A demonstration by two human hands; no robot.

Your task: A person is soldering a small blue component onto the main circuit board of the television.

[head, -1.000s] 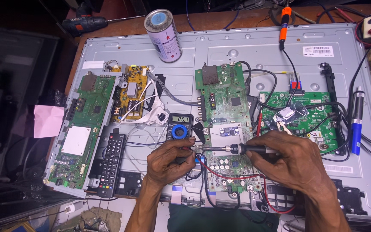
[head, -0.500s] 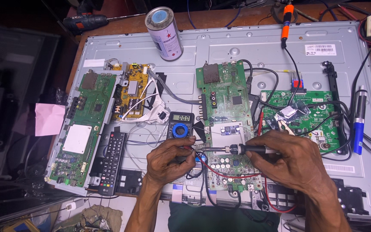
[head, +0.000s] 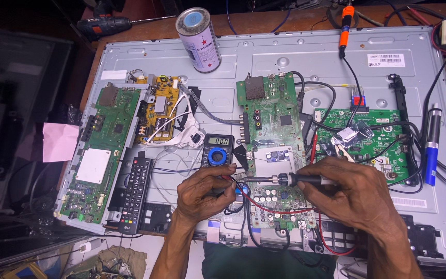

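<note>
Soldering iron (head: pixel 285 180) gripped in right hand (head: pixel 349 194), tip beside left hand (head: pixel 205 191) pinching red wire (head: pixel 264 206) over green circuit board (head: pixel 274 150); likely burnt fingers, melted insulation.

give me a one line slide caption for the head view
Right hand holds a soldering iron over a green circuit board while left hand pinches wires beside a multimeter.

Bright, even overhead light on the metal back panel (head: pixel 285 57), sharp focus; left edge dim, soft shadows.
</note>
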